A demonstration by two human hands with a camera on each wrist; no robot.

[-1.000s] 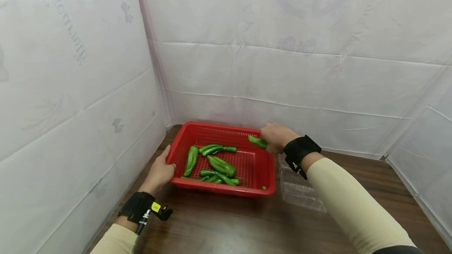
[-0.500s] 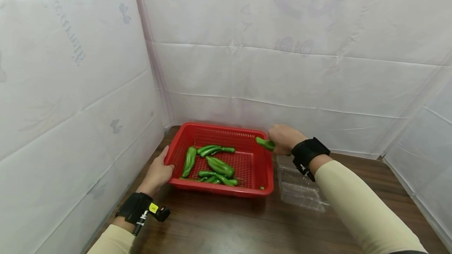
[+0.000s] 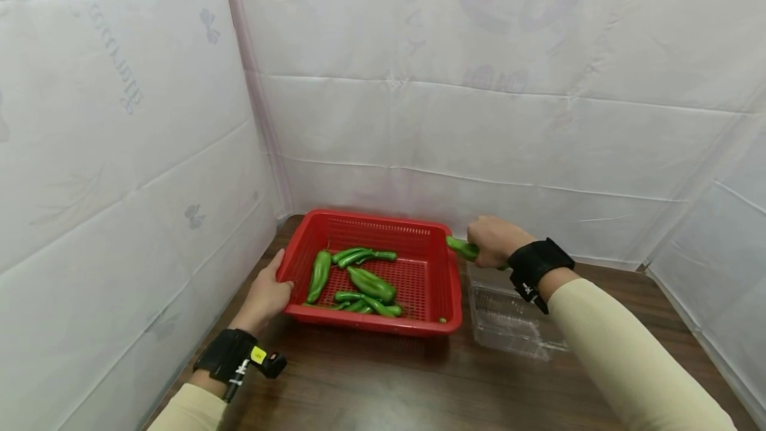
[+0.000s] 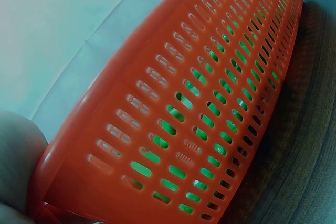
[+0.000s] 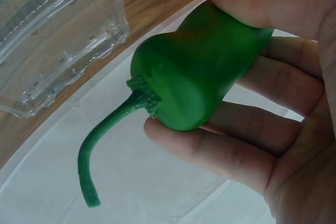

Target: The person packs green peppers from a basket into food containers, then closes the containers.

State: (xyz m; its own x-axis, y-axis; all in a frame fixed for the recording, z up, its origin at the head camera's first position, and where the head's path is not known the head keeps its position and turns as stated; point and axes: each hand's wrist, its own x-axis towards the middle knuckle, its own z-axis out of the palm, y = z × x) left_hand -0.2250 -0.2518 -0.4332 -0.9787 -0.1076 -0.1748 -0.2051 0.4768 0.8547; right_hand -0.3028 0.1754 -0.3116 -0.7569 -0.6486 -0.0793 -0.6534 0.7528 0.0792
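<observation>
A red slotted basket point(image 3: 444, 324) sits on the brown table and holds several green peppers point(image 3: 372, 283). My left hand point(image 3: 266, 294) grips the basket's near left corner; in the left wrist view only the basket wall point(image 4: 210, 103) and a bit of the hand point(image 4: 16, 156) show. My right hand point(image 3: 492, 241) holds one green pepper point(image 3: 462, 248) just past the basket's right rim. The right wrist view shows thumb and fingers point(image 5: 247, 150) curled round the pepper point(image 5: 194, 74), its stem hanging down, above a clear plastic box point(image 5: 58, 35).
The clear plastic clamshell box point(image 3: 509, 321) lies open on the table right of the basket. White sheeted walls close in at the left, back and right. Bare wooden tabletop point(image 3: 383, 384) stretches in front of the basket.
My right hand has carried the green pepper rightward, from over the basket's back right corner to just outside its right rim. The left hand stays on the basket.
</observation>
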